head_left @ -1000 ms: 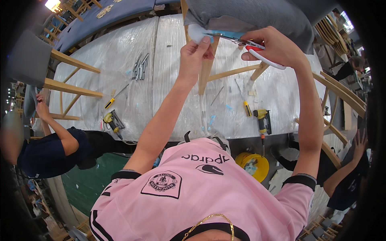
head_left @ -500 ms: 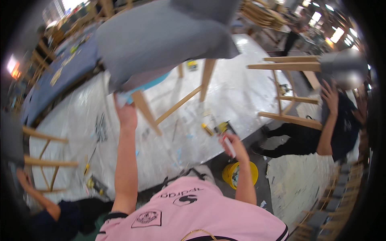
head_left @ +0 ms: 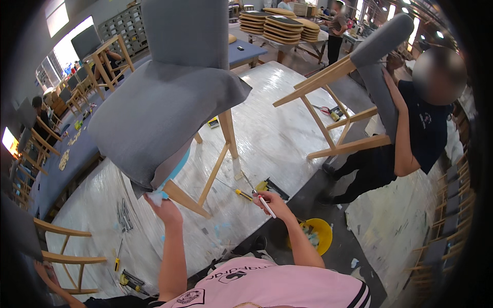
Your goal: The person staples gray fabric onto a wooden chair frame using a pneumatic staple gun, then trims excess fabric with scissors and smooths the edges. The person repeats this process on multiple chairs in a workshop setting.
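A grey upholstered chair [head_left: 159, 97] with wooden legs stands before me. Its grey fabric hangs loose around the seat, and light-blue foam [head_left: 179, 167] shows under the edge. My left hand [head_left: 167, 211] is closed at the seat's near corner, gripping white wadding [head_left: 155, 198] beside a front leg. My right hand [head_left: 275, 204] is closed around a slim white-and-red tool [head_left: 267, 206], whose exact kind I cannot tell. It hovers near a yellow-handled screwdriver [head_left: 243, 194] and a staple gun [head_left: 272, 188] at the table's edge.
Plastic film covers the table [head_left: 272, 123]. A yellow bucket [head_left: 321, 236] of scraps stands on the floor by my right arm. At right a co-worker [head_left: 426, 113] holds another chair [head_left: 349, 110]. Another chair [head_left: 72, 256] and staple gun [head_left: 133, 281] are at left.
My view has lifted, showing more of the chair's back and the room. The right-hand chair is tilted differently in the co-worker's hands. My left hand remains at the seat corner.
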### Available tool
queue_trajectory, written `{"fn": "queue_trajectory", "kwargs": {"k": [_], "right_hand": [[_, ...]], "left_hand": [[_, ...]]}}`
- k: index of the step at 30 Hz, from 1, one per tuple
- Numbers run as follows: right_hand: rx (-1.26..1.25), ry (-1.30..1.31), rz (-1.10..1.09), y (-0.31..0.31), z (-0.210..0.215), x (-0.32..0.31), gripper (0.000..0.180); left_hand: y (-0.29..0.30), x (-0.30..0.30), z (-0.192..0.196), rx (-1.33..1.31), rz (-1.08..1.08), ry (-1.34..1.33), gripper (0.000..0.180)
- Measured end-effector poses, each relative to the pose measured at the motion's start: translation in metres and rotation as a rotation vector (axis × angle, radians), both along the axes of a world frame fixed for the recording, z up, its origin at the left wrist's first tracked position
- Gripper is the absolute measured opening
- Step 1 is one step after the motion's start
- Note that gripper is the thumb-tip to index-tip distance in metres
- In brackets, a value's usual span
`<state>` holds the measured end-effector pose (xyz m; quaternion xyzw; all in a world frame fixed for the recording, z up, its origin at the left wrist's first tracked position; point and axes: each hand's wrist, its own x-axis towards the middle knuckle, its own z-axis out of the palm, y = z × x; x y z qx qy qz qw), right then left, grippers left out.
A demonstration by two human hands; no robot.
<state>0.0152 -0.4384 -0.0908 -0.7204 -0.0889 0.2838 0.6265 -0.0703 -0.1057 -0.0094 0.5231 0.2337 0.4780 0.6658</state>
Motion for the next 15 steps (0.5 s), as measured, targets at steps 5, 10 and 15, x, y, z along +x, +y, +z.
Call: {"fn": "queue_trajectory", "kwargs": {"k": [5, 10, 15], "right_hand": [[-0.03, -0.029, -0.04, 0.0, 0.009, -0.023, 0.043], [-0.04, -0.04, -0.169, -0.006, -0.015, -0.076, 0.05], [0.103, 0.071, -0.383, 0.01, -0.044, -0.144, 0.043]], "left_hand": [[0.031, -0.03, 0.007, -0.198, -0.336, -0.156, 0.065], [0.014, -0.031, -0.002, 0.305, -0.231, 0.156, 0.053], [0.02, 0.029, -0.009, 0.721, -0.097, 0.303, 0.054]]}}
